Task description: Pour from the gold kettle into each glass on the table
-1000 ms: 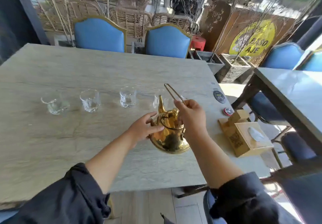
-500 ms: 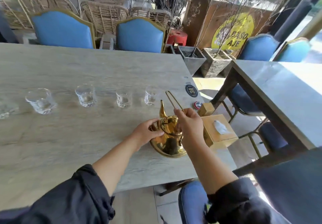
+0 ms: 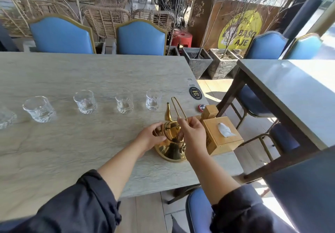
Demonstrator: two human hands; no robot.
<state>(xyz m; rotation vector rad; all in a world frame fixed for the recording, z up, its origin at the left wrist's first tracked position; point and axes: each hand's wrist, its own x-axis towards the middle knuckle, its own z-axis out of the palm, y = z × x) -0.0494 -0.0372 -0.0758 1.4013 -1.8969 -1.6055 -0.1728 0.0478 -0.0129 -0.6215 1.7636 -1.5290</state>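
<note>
You have a gold kettle [image 3: 172, 147] of polished metal, mirror-glossy, with a thin wire handle [image 3: 178, 109] in the same gold finish. The glasses [image 3: 85, 102] are clear and shiny, their lower walls cut with a faceted pattern. Your counter [image 3: 72, 73] looks like pale stone or stone-print laminate, matt with faint grain streaks. The tissue box [image 3: 222, 138] beside the kettle is plain unvarnished-looking wood, soft white paper [image 3: 224, 129] poking out. Your sleeves [image 3: 81, 205] are dark matt cloth.

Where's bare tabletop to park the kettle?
Free: the table between the glasses and the near edge, and the far half toward the blue chairs. Crowded: the right end, with kettle, tissue box and coasters.
</note>
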